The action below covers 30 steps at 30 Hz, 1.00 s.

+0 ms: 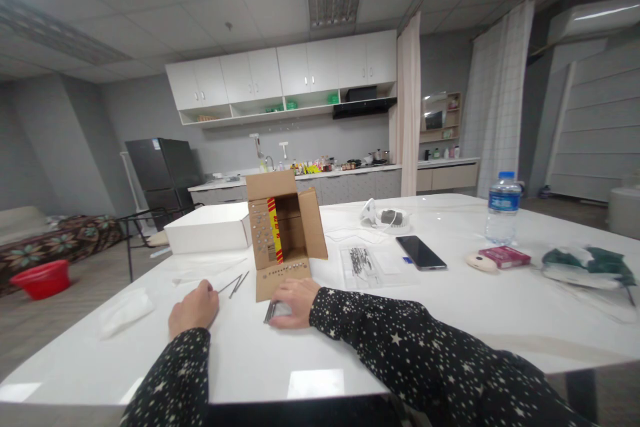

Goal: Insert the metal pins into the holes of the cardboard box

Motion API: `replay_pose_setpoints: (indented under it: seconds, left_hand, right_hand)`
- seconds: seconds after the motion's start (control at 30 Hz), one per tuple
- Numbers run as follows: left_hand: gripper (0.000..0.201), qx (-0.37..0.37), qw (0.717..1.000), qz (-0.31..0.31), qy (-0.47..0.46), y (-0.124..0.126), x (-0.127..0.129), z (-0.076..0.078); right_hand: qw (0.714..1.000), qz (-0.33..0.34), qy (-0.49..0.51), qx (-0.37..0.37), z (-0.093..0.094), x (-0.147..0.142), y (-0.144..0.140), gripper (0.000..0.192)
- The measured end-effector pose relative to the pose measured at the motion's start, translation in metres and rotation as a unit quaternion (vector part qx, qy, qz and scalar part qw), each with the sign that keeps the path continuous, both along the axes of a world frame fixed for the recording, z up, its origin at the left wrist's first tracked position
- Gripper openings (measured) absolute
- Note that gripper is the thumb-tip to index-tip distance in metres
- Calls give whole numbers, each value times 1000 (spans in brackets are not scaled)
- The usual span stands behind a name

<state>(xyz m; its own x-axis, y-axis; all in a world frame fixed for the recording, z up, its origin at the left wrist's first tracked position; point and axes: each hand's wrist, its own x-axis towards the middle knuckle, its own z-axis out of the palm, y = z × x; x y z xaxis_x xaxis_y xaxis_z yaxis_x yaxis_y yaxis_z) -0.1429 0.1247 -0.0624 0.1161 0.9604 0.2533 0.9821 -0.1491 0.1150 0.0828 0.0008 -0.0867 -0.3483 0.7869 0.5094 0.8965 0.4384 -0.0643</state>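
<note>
My left hand (194,310) rests on the table with its fingers curled. One thin metal rod (229,284) reaches out from its fingertips, and another thin rod (237,286) lies just beside it. My right hand (295,303) is closed, palm down, over a small bunch of thin metal rods (269,312), in front of an open cardboard box (263,233). That box stands upright with its flaps spread, and rows of small shiny metal dots show on its left panel and front flap. The fingers hide most of what the right hand grips.
A clear tray (361,261) of metal pieces and a phone (421,253) lie to the right. Farther right are a water bottle (503,210), a dark red packet (505,257) and crumpled green-white packaging (590,265). A white box (207,229) and tissue (127,313) are left.
</note>
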Motion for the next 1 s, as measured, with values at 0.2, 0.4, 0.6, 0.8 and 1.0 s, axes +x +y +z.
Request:
replay_pose_setpoints:
  seconds: [0.2,0.4,0.6,0.8,1.0]
  left_hand:
    - [32,-7,1000,5,8,1,0,-1]
    - [32,-4,1000,0,9,3,-1,-4]
    - [32,-13,1000,6,8,2,0,-2]
    - [32,-16,1000,7,7,-3,1,2]
    - [32,-11,1000,7,6,-6,3,5]
  right_hand:
    - [1000,0,5,-14,4,-1,-3,36]
    - [1000,-2,-2,-17,6,-2,-3,37]
    - [999,-11,-17,-36,9,-4,-6,33]
    - [999,-22,-14,-35,11,-7,-9,26]
    - [999,-21,25,35,5,-7,-4,16]
